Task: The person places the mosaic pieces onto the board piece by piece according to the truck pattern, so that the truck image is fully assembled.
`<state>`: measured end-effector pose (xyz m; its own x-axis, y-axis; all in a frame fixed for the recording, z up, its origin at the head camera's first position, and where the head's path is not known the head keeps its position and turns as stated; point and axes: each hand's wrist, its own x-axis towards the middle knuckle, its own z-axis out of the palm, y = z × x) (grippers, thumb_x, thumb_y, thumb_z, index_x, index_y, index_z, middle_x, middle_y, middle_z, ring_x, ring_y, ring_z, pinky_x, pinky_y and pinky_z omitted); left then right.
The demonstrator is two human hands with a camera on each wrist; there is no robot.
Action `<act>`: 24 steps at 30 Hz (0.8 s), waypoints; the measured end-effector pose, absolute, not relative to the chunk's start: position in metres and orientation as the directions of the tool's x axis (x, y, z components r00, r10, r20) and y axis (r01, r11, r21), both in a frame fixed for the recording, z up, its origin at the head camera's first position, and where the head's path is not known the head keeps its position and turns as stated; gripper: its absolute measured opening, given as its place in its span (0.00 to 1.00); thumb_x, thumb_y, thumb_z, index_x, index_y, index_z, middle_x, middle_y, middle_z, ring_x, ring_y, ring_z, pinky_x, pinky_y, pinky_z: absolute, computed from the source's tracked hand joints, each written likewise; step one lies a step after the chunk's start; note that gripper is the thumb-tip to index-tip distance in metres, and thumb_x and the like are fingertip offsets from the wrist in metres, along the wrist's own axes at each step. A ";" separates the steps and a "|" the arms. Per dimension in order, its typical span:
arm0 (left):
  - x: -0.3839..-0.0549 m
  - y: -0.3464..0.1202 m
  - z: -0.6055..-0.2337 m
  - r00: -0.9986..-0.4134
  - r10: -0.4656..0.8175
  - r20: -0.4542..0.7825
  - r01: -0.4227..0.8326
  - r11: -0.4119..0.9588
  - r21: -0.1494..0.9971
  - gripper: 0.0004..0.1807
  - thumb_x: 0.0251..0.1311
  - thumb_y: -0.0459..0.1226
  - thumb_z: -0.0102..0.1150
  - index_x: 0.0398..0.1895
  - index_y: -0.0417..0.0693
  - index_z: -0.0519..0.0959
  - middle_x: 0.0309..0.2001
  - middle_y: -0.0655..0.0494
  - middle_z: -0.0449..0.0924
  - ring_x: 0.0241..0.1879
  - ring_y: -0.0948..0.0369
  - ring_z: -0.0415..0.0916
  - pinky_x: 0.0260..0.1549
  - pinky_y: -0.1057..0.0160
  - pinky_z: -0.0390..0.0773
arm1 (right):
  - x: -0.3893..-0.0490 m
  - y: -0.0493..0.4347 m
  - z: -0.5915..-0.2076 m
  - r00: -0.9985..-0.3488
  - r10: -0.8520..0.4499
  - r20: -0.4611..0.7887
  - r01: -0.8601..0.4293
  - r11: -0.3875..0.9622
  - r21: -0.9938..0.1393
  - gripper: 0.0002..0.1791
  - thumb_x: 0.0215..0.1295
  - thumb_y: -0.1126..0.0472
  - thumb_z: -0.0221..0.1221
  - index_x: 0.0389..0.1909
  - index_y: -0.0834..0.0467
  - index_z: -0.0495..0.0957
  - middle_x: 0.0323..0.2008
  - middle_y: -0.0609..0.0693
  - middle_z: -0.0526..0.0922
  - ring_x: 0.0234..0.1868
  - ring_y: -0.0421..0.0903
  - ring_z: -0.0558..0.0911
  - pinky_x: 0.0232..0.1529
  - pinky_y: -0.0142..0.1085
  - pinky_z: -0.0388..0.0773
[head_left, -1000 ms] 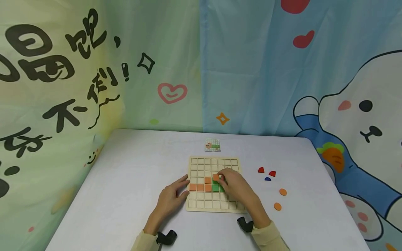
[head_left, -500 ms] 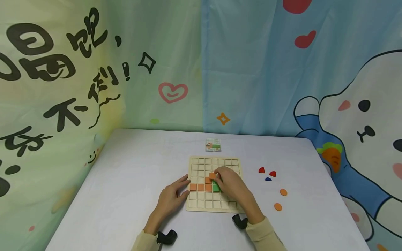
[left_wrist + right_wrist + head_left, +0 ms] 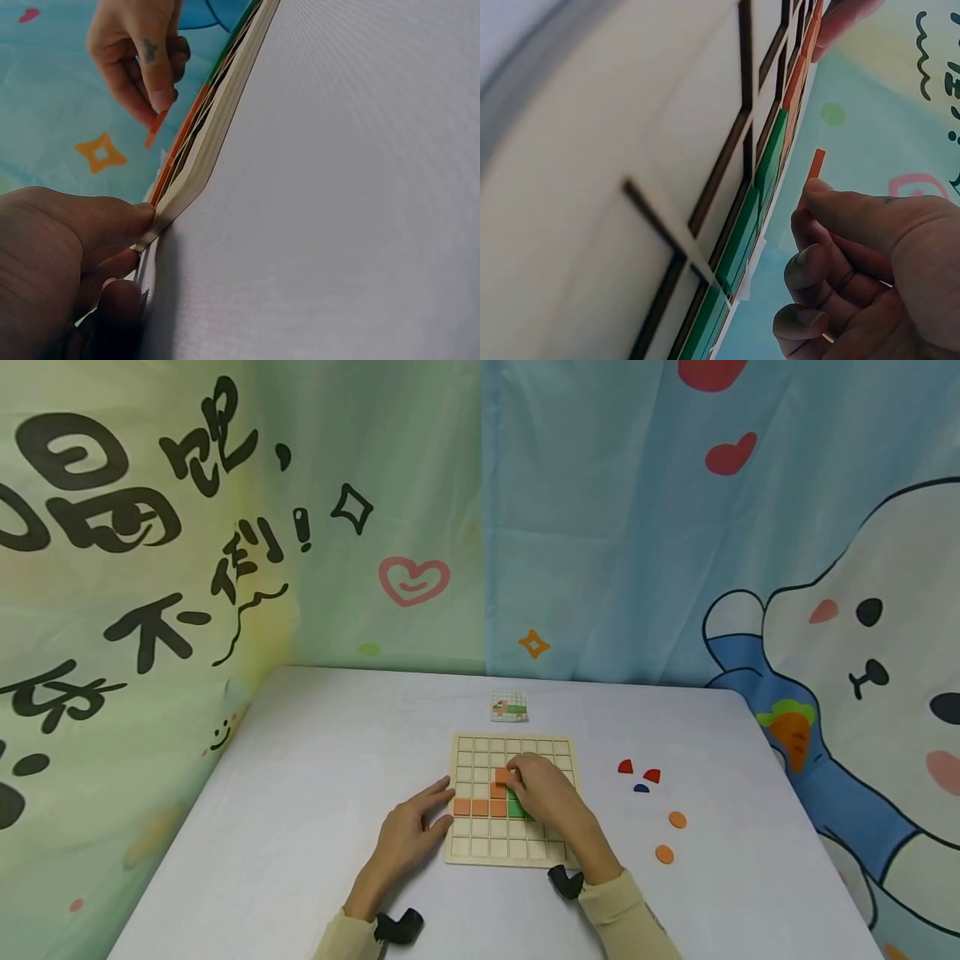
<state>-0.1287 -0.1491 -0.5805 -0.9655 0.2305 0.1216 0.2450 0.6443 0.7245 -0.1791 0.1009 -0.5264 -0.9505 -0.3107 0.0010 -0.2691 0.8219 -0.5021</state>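
Since the first frame, my right hand (image 3: 547, 789) has shifted left and slightly up the frame with an orange tile (image 3: 501, 774); my left hand (image 3: 405, 831) and the board (image 3: 480, 848) stay put. Tile now just below centre of the frame, over the board's middle columns. Right thumb and forefinger pinched tight on it, remaining fingers curled in. Both wrist views put it clear of the board, a gap beneath. Left hand at the board's left edge, fingers loosely extended and spread, tips touching the wood; thumb near a corner in the left wrist view.

Set in the board: three orange squares (image 3: 480, 807) in a row, another above the third; green squares (image 3: 516, 809) to their right, partly covered by my right hand. Upper centre of the table (image 3: 315, 760), beyond the board: picture card (image 3: 509, 707). Right of frame: two red wedges (image 3: 652, 775), blue half-round (image 3: 641, 788) beside them, two orange discs (image 3: 664, 854) lower down.
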 end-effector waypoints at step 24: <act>-0.129 -0.149 -0.581 -0.968 0.222 0.116 0.234 0.639 0.733 0.24 0.68 0.39 0.69 0.66 0.48 0.83 0.74 0.59 0.78 0.19 0.74 0.52 0.28 0.70 0.62 | -0.186 0.098 -0.532 -0.944 -0.329 -0.015 -0.274 0.810 -0.518 0.14 0.73 0.64 0.65 0.54 0.65 0.85 0.42 0.53 0.87 0.40 0.45 0.82 0.45 0.44 0.83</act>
<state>-0.1289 -0.1487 -0.5810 -0.9681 0.2224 0.1156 0.2343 0.6386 0.7330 -0.1861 0.0978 -0.5325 -0.9440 -0.3295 -0.0151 -0.2744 0.8100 -0.5183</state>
